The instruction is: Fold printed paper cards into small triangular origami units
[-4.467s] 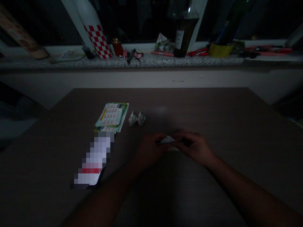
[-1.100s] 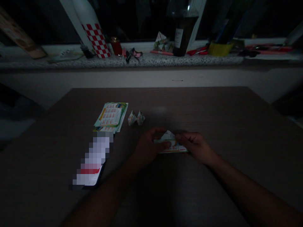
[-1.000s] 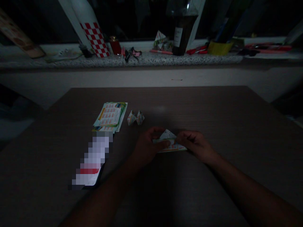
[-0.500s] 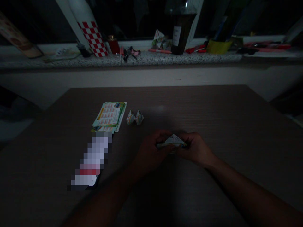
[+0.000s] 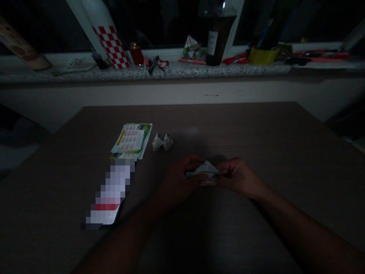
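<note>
A small folded piece of printed paper (image 5: pixel 209 178) is held just above the table, its upper part coming to a triangular point. My left hand (image 5: pixel 182 180) grips its left side, thumb across the front. At its right edge, my right hand (image 5: pixel 235 175) pinches the paper between thumb and fingers. Beyond my left hand stand two small folded paper shapes (image 5: pixel 162 142), side by side and touching. Left of those lies a stack of printed calendar sheets (image 5: pixel 129 140). The fingers behind the paper are partly hidden.
A phone (image 5: pixel 114 194) with a blurred screen lies on the table (image 5: pixel 242 125), left of my left forearm. Along the granite sill (image 5: pixel 176 71) stand a red-and-white checked bottle (image 5: pixel 114 45), a dark labelled bottle (image 5: pixel 215 42), a yellow container (image 5: pixel 262 56) and small clutter.
The paper has shifted slightly left, and more of its lower part shows below the triangle. My right thumb and fingers have drawn back to its right edge.
</note>
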### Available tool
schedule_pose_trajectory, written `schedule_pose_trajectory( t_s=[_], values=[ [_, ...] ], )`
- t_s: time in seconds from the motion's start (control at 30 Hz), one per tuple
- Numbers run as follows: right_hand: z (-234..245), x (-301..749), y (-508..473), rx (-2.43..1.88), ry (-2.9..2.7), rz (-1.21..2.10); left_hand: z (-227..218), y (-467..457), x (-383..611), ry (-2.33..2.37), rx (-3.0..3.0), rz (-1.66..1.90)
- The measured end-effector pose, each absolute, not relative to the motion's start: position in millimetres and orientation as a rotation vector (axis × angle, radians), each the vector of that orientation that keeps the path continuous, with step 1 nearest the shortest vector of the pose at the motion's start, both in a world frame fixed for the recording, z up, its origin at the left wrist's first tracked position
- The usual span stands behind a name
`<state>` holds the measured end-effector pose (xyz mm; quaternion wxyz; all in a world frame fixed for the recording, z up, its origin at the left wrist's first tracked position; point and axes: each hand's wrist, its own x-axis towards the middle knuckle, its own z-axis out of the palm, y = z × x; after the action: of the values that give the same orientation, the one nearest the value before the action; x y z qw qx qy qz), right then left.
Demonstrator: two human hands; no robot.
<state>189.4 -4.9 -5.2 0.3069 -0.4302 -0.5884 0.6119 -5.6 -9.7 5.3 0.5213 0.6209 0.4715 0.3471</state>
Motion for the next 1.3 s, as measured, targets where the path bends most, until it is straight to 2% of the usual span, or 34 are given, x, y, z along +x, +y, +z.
schedule_pose_trajectory(
  t_s=[0.3,0.53,0.73,1.0,1.13,1.3],
  values=[
    [-3.4,195.2,-3.6,-1.004,-1.68,1.595,8.6,-9.4,-7.2,1.086,1.434,0.813],
    [-6.0,198.4,-0.7,-1.124,-1.528,1.216,9.5,-5.7,-8.9,1.12,1.345,0.904],
    [-3.7,194.4,-3.5,-1.178,-1.682,0.929,10.5,-4.8,-6.7,1.147,1.283,0.991],
    [-9.2,190.6,-6.7,-1.228,-1.694,1.146,8.8,-4.8,-6.2,1.147,1.236,0.98],
    [-9.2,190.1,-5.9,-1.23,-1.751,1.07,7.5,-5.5,-6.2,1.109,1.247,0.947],
    [-8.7,190.2,-5.8,-1.189,-1.812,1.126,6.0,-6.8,-5.6,1.124,1.338,0.85]
  ],
)
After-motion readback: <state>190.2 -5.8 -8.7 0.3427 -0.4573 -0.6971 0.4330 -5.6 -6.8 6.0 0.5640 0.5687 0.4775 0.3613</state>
